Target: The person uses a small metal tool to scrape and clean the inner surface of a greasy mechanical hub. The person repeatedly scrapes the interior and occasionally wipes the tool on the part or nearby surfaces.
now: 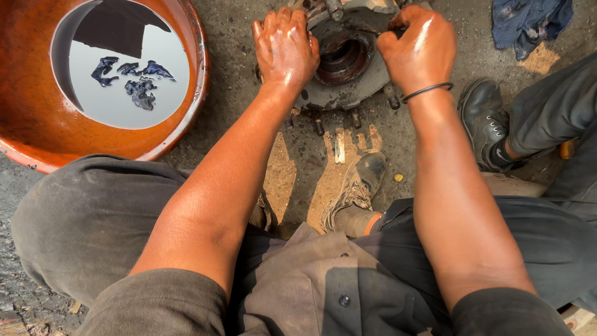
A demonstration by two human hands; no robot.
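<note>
**Both hands on a wheel hub on the ground**

A greasy metal wheel hub [348, 68] lies flat on the oily concrete ground [236, 118], at the top of the view, just past the person's worn shoe [357, 186]. Its round bore faces up, and short studs stick out along its near edge.

The left hand [285, 50] lies palm down on the hub's left rim, fingers spread and curled over the edge, pressing on it rather than closed round anything. The right hand [420, 50] is clenched at the hub's upper right edge, thumb and fingers pinched on a small dark part there; what that part is cannot be told. A black band [428, 91] circles the right wrist.

To the left stands an orange basin [186, 112] holding pale liquid with dark scraps floating in it. A blue rag [528, 22] lies at the top right. Another person's black shoe [482, 121] and grey trouser leg rest at the right, near the hub
</note>
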